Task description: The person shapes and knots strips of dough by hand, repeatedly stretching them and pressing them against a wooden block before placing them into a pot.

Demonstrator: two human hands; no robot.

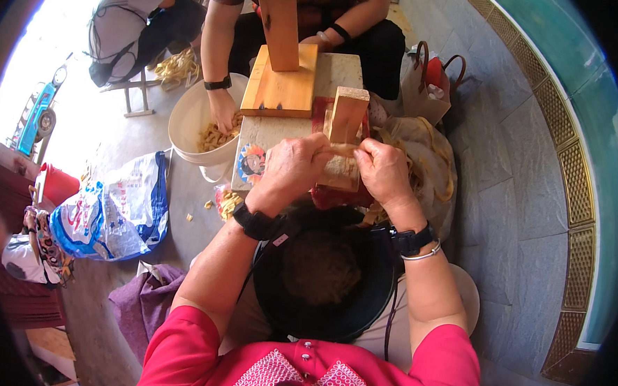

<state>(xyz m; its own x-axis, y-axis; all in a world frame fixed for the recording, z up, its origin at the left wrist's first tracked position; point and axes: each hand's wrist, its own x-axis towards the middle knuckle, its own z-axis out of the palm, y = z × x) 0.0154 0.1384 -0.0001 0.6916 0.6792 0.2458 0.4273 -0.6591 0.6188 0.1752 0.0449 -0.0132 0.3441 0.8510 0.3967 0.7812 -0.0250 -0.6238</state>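
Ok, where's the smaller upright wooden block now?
In the head view, the smaller upright block stands above and right of centre, just beyond the left hand and right hand.

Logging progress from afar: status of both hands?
Left hand, right hand: pinching thin tan strip between them. Upright rectangular wooden block close beyond. Round black tub below.

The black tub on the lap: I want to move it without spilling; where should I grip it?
Probably the rim, at opposite left and right sides, from above: the black tub is round and open-topped, with loose brownish material inside, so a level two-sided lift seems safest.
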